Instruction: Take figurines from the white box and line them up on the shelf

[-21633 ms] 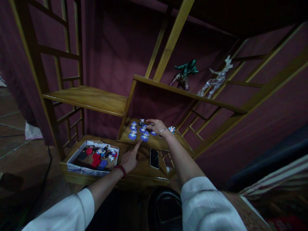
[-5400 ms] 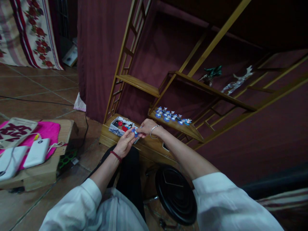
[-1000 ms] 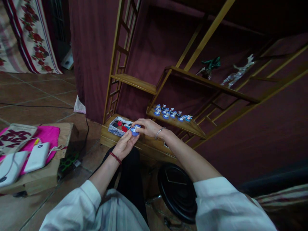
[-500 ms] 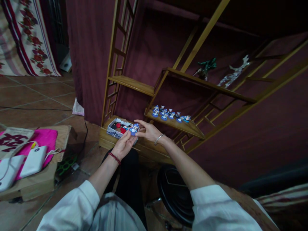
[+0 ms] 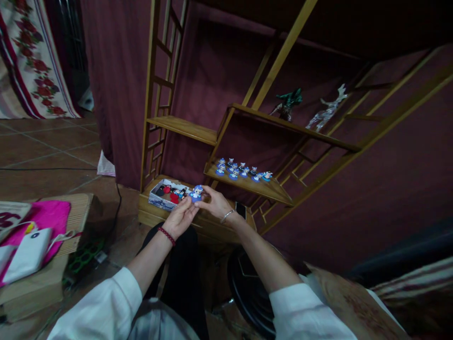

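A small blue-and-white figurine [image 5: 196,193] is held between my two hands, upright, in front of the low shelf. My left hand [image 5: 181,218] supports it from below and the left with its fingertips. Thumb and fingers of my right hand [image 5: 215,205] pinch it from the right side. Just behind my left hand is an open patterned box [image 5: 161,200] with several red, black and white figurines in it; its right end is partly hidden by the held figurine and my hand. Several similar blue and black figurines [image 5: 234,174] stand in rows on the wooden shelf [image 5: 269,190] above.
A dark phone [image 5: 241,209] lies on the bottom shelf beyond my right wrist. Higher up stand a green statuette [image 5: 290,100] and a clear one [image 5: 327,111]. A black round stool [image 5: 247,288] is below my right arm. At left, a cardboard box [image 5: 38,288] carries a white device [image 5: 30,252].
The view has shifted, so the shelf sits further left. The figurine stays in both hands, now further right relative to the box. The phone has come into sight beyond my right wrist.
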A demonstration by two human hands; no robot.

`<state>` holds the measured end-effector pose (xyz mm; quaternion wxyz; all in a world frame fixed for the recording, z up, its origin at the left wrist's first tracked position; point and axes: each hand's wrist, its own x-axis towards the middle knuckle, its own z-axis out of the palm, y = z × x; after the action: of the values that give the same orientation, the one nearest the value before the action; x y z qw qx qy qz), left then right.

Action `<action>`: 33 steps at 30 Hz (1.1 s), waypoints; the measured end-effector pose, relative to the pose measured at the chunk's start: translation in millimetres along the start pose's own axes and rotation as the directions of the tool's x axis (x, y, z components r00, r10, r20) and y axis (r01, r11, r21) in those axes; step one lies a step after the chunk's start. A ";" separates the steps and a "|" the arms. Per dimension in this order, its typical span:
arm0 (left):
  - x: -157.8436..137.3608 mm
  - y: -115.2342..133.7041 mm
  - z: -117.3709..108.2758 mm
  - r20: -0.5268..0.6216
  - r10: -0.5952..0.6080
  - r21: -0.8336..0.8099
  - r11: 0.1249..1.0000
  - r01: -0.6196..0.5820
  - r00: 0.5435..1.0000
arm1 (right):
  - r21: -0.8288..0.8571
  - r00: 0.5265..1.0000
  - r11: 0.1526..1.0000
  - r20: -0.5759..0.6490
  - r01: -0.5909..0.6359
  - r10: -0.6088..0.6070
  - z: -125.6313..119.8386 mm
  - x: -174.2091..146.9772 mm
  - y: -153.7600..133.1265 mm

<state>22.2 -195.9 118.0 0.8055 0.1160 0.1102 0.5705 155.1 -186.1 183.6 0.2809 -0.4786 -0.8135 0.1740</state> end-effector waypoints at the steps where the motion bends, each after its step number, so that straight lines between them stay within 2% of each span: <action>1: 2.2 -1.7 0.3 0.011 -0.006 0.001 1.000 0.006 1.000 | 0.000 1.000 1.000 -0.018 0.003 -0.003 -0.4 -0.9 3.3; 6: 13.3 -9.5 2.3 0.078 -0.030 0.023 0.999 0.029 0.996 | 0.025 0.997 1.000 -0.079 -0.007 0.009 -2.3 -3.1 20.2; 14: 32.4 -24.5 5.3 0.051 -0.072 0.032 0.997 0.071 0.996 | 0.142 0.993 0.989 -0.099 -0.042 0.057 -10.4 -5.0 37.6; 18: 39.6 -32.1 10.6 0.074 -0.105 0.089 0.991 0.098 0.992 | 0.229 0.992 0.970 -0.084 -0.078 0.099 -15.3 -7.3 46.5; 23: 51.1 -43.5 16.9 0.039 -0.145 0.130 0.982 0.139 0.989 | 0.294 0.985 0.952 -0.117 -0.090 0.130 -22.9 -11.5 62.4; 30: 69.9 -63.9 28.0 0.000 -0.197 0.132 0.972 0.195 0.980 | 0.299 0.966 0.946 -0.180 -0.128 0.187 -36.7 -20.1 94.1; 33: 76.5 -71.2 35.6 0.026 -0.223 0.163 0.963 0.216 0.974 | 0.295 0.955 0.945 -0.210 -0.141 0.208 -45.8 -24.2 105.7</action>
<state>121.7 -148.7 126.1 0.8543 0.1794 0.1495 0.4643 265.0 -155.7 154.0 0.4242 -0.5224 -0.6956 0.2516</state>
